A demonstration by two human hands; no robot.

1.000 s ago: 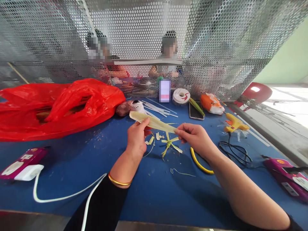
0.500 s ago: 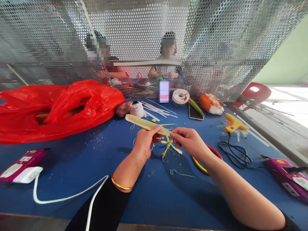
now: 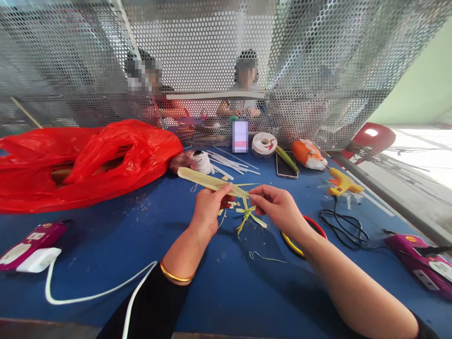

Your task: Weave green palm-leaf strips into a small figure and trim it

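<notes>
I hold a long pale yellow-green leaf strip (image 3: 201,179) above the blue table (image 3: 219,287). My left hand (image 3: 209,210) pinches the strip near its middle, fingers closed on it. My right hand (image 3: 276,206) pinches the strip's near end, close to the left hand. Below my hands lies a small woven leaf piece (image 3: 247,214) with loose offcuts around it. A ring of red and yellow tools (image 3: 310,226) shows partly behind my right wrist.
A red plastic bag (image 3: 84,160) fills the left. Purple power strips (image 3: 24,242) (image 3: 420,263) lie at both sides, a white cable (image 3: 88,294) in front. A yellow glue gun (image 3: 341,183), black cord, phone (image 3: 286,167), tape roll (image 3: 264,142), string ball (image 3: 201,161) stand behind. Two people sit beyond the mesh screen.
My left hand slid along the strip from its far part toward my right hand. Both hands came lower and closer together. The strip's far end now points further left.
</notes>
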